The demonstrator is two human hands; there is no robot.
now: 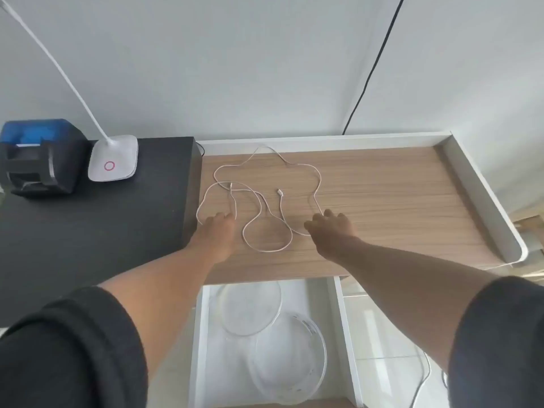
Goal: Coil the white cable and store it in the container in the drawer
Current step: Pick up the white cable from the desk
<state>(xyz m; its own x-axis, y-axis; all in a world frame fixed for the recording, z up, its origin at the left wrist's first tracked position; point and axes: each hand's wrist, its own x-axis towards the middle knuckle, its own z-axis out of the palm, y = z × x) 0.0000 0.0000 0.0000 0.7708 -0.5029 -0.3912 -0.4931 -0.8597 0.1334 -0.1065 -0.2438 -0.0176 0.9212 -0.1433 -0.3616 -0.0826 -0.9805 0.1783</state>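
A thin white cable (266, 248) lies sprawled in loose loops on the wooden desk top (382, 201), with one plug end near the middle. My left hand (216, 231) rests over the cable's left loops, fingers spread. My right hand (331, 228) reaches over the right loop, fingers apart, holding nothing. Below the desk edge the white drawer (343, 319) stands pulled out. In it sit a clear round container (290, 387) and, behind it, its clear round lid (250, 332).
A black cabinet top (88, 231) adjoins the desk on the left, carrying a white lamp base (113, 163) and a blue and black device (38, 157). A raised white rim (482, 198) borders the desk's back and right. A black wire (371, 69) runs down the wall.
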